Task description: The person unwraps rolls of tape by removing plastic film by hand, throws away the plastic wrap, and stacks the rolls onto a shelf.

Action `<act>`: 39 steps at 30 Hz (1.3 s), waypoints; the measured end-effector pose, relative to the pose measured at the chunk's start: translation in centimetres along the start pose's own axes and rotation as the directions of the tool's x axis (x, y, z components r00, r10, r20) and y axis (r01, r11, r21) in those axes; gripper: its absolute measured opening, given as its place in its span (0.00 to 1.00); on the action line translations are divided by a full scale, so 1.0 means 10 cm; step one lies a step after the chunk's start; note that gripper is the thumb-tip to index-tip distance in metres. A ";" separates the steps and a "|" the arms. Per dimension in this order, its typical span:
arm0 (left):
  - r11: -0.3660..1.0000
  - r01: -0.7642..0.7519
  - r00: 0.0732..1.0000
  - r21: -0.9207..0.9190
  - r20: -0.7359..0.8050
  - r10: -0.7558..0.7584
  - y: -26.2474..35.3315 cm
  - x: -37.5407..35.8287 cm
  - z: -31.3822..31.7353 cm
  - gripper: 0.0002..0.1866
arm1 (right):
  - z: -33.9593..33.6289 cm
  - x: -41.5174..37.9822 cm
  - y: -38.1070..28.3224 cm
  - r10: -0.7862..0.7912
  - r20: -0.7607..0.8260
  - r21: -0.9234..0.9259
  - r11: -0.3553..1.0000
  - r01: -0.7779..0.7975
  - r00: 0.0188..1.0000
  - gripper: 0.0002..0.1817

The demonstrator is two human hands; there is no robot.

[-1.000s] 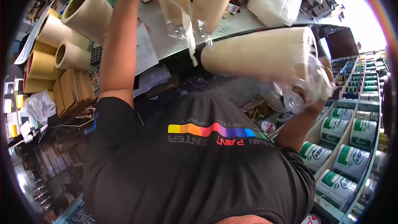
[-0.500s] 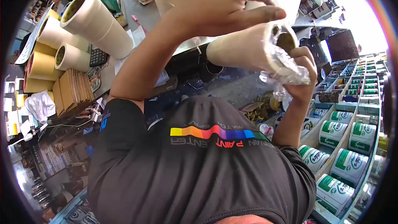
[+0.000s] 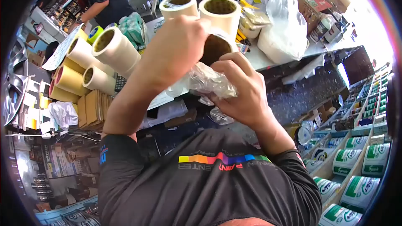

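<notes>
Crumpled translucent plastic film (image 3: 212,82) is being clutched by the right hand (image 3: 245,84). Just beyond its fingers (image 3: 231,70), a cream hollow cylindrical roll (image 3: 217,49) is being flanked by the left hand (image 3: 183,41), whose hold cannot be told.

two hands (image 3: 182,50) (image 3: 245,88) at one roll (image 3: 217,48), one chair (image 3: 143,3)

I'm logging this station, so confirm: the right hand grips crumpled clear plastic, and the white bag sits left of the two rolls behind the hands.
Wrong side: the head view shows the white bag sitting right of the two rolls. The right hand does grip crumpled clear plastic.
</notes>
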State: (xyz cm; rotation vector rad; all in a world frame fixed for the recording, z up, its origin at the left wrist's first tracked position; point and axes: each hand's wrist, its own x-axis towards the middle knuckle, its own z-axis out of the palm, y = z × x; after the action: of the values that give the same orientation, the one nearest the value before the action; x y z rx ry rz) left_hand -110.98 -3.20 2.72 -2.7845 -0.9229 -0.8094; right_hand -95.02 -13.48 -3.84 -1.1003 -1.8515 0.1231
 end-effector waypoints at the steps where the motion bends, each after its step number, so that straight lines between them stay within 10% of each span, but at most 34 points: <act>1: 0.998 -0.006 1.000 -0.055 -0.028 0.004 -0.11 -0.01 0.03 0.08 | 0.01 0.06 0.05 -0.025 0.024 -0.013 1.000 0.026 0.999 0.29; 8: 0.954 0.118 0.987 -0.276 -0.072 -0.143 -0.64 -0.05 0.16 0.11 | -0.12 0.75 0.63 -0.350 0.425 -0.039 0.914 0.404 0.835 0.26; 12: 0.755 0.228 0.908 -0.614 -0.147 -0.393 -0.77 -0.11 0.36 0.09 | -0.05 0.64 0.55 -0.359 0.340 -0.004 0.924 0.383 0.869 0.24; 21: 0.893 0.350 0.926 -0.285 -0.040 -0.375 -0.95 -0.24 0.35 0.13 | -0.08 0.40 0.48 -0.251 0.216 -0.081 0.958 0.274 0.944 0.20; 24: 0.671 0.560 0.742 -0.486 -0.065 -0.667 -1.30 -0.96 0.84 0.08 | 0.04 0.34 0.55 -0.199 0.110 -0.152 0.965 0.215 0.974 0.23; 27: 0.546 0.510 0.775 -0.664 0.080 -0.626 -0.37 -1.28 1.00 0.04 | 0.15 0.37 0.53 -0.265 0.074 -0.102 0.957 0.272 0.961 0.26; 28: 0.853 0.421 0.867 -0.308 -0.138 -0.478 -0.29 -1.44 1.21 0.04 | 0.19 0.35 0.49 -0.293 0.053 -0.116 0.948 0.297 0.955 0.29; 31: 0.734 0.456 0.818 -0.504 -0.087 -0.568 -0.12 -1.78 1.68 0.06 | 0.36 0.32 0.58 -0.218 -0.051 -0.029 0.976 0.217 0.975 0.31; 34: 0.754 0.582 0.796 -0.303 0.025 -0.605 -0.17 -2.01 1.85 0.07 | 0.48 0.28 0.81 -0.291 -0.127 -0.010 0.956 0.292 0.948 0.37; 38: 0.576 0.636 0.582 -0.513 -0.172 -0.795 -0.45 -1.83 1.61 0.15 | 0.76 0.11 1.06 -0.409 -0.288 0.007 0.903 0.429 0.866 0.37; 39: 0.689 0.559 0.671 -0.461 -0.237 -0.703 -0.45 -1.64 1.37 0.17 | 0.85 0.00 1.12 -0.374 -0.271 0.040 0.916 0.399 0.887 0.37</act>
State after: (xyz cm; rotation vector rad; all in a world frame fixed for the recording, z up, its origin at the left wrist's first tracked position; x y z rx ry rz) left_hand -118.41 -4.80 -17.71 -2.3266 -1.8669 -1.7213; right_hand -94.38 -3.90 -14.15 -0.6282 -1.7692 -0.1587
